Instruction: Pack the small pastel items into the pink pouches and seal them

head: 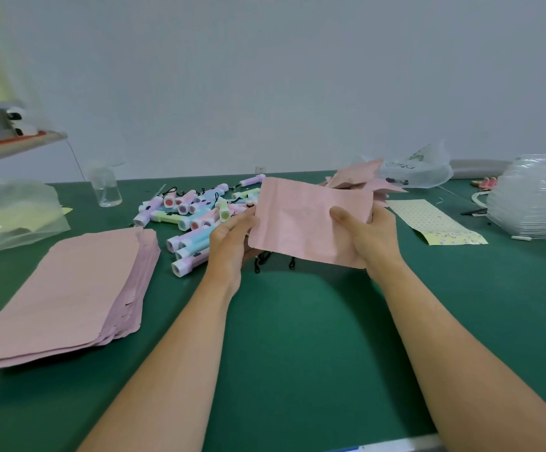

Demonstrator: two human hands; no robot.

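One pink pouch (pixel 310 223) is held above the green tabletop (pixel 297 337) at the centre of the frame, flat face toward the camera and tilted slightly down to the right. The left hand (pixel 232 236) grips the pouch's left edge with curled fingers. The right hand (pixel 363 233) pinches the right side, thumb laid across the front and fingers behind. Black cords (pixel 260 262) hang below the pouch's lower edge (what they are attached to is hidden). The pile of small pastel items (pixel 196 210) lies on the tabletop just left of and behind the left hand, tubes in blue, pink, purple and yellow jumbled together. A flat stack of pink pouches (pixel 69 288) lies at the lower left. A looser heap of pouches (pixel 359 177) sits behind the held one, right of centre. Also noted: a clear cup (pixel 104 187) at upper left and a patterned sheet (pixel 434 223) at right.
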